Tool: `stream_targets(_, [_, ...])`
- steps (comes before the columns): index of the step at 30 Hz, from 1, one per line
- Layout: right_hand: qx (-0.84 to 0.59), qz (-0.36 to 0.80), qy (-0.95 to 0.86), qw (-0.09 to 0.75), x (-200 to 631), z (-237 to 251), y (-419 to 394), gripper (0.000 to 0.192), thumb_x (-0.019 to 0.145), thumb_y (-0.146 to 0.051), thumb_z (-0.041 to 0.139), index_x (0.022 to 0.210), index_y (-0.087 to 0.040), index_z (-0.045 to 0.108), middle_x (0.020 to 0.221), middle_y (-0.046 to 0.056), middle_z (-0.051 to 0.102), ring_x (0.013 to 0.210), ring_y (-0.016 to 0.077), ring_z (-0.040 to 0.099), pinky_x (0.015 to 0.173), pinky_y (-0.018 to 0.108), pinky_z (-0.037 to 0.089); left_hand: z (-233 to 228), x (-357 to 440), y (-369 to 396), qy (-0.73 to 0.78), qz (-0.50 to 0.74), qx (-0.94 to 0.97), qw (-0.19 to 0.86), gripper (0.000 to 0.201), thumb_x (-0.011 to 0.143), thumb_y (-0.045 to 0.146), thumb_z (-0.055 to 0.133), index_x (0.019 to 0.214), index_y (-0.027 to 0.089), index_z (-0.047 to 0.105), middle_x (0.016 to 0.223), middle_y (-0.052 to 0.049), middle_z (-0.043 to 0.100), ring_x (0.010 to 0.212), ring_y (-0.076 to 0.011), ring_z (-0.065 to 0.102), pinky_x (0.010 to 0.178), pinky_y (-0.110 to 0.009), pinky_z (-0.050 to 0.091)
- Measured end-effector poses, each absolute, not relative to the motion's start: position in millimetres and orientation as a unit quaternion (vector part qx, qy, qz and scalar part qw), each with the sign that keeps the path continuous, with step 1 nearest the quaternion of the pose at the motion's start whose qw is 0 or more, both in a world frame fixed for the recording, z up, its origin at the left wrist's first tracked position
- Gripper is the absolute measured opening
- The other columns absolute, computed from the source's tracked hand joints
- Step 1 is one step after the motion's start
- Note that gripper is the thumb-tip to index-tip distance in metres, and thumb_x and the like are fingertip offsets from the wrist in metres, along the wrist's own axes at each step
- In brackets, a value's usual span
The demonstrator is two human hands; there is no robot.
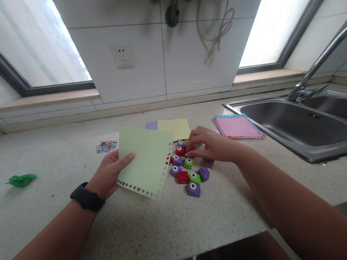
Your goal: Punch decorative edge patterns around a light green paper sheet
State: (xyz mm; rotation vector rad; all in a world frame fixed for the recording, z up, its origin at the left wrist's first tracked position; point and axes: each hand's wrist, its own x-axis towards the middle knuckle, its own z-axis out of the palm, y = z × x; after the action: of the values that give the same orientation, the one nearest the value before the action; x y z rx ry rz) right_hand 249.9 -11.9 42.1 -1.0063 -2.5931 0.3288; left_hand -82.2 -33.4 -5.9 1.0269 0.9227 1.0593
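Note:
A pale green sheet of paper (145,155) with small cut-out shapes along its bottom and right edges is held up by my left hand (111,171), thumb on the front. To its right, several small craft punches (194,178) in purple, red and green lie in a cluster, most with white star-marked buttons. My right hand (206,144) is over the back of this cluster, its fingers and thumb closed round a craft punch that they mostly hide. Another purple punch (208,160) shows partly below the right palm.
Yellow paper (176,127) and purple paper lie behind the punches. A pile of colourful paper bits (107,146) sits at left, with a green crumpled piece (21,180) farther left. Pink bordered sheets (238,126) are stacked beside the steel sink (288,134).

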Motion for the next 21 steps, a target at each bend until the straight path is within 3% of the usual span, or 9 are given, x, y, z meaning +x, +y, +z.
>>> stream_targets(5, [-0.337, 0.151, -0.919, 0.136, 252.6, 41.7, -11.9, 0.026, 0.081, -0.047, 0.074, 0.096, -0.026, 0.074, 0.088, 0.003, 0.066, 0.091, 0.0227, 0.055, 0.087, 0.039, 0.039, -5.2, -81.5, -33.9, 0.411, 0.455, 0.45, 0.65, 0.044, 0.077, 0.029, 0.077, 0.118, 0.017, 0.066, 0.102, -0.014, 0.076, 0.08, -0.0269, 0.075, 0.066, -0.033, 0.062])
stream_targets(11, [-0.34, 0.16, -0.921, 0.099, 257.7, 32.5, -6.2, 0.012, 0.084, -0.035, 0.073, 0.093, -0.027, 0.075, 0.087, 0.002, 0.069, 0.093, 0.023, 0.054, 0.087, 0.041, 0.037, -7.9, -85.3, -31.0, 0.402, 0.474, 0.443, 0.646, 0.045, 0.077, 0.028, 0.078, 0.119, 0.015, 0.066, 0.101, -0.015, 0.076, 0.079, -0.0272, 0.075, 0.067, -0.034, 0.062])
stream_targets(15, [-0.342, 0.175, -0.919, 0.085, 260.2, 36.6, -8.6, 0.015, 0.081, -0.037, 0.076, 0.091, -0.026, 0.076, 0.084, 0.003, 0.068, 0.091, 0.0221, 0.054, 0.086, 0.04, 0.038, -10.0, -89.9, -25.9, 0.395, 0.512, 0.407, 0.645, 0.039, 0.076, 0.025, 0.078, 0.112, 0.014, 0.068, 0.102, -0.014, 0.076, 0.076, -0.0253, 0.075, 0.068, -0.033, 0.062])
stream_targets(18, [-0.331, 0.23, -0.906, 0.131, 254.8, 40.4, -11.5, 0.019, 0.083, -0.04, 0.073, 0.092, -0.023, 0.075, 0.088, 0.003, 0.068, 0.089, 0.0201, 0.058, 0.082, 0.036, 0.042, -11.2, -91.6, -22.2, 0.383, 0.548, 0.39, 0.633, 0.04, 0.076, 0.025, 0.078, 0.113, 0.014, 0.067, 0.106, -0.013, 0.075, 0.076, -0.0241, 0.075, 0.065, -0.03, 0.062])
stream_targets(21, [-0.359, 0.231, -0.872, 0.24, 238.0, 37.4, -11.9, 0.019, 0.094, -0.035, 0.059, 0.1, -0.021, 0.071, 0.095, 0.005, 0.069, 0.087, 0.0185, 0.06, 0.079, 0.033, 0.045, -11.4, -91.1, -20.9, 0.379, 0.565, 0.388, 0.622, 0.041, 0.076, 0.025, 0.078, 0.115, 0.015, 0.067, 0.108, -0.014, 0.075, 0.076, -0.0241, 0.075, 0.065, -0.03, 0.062])
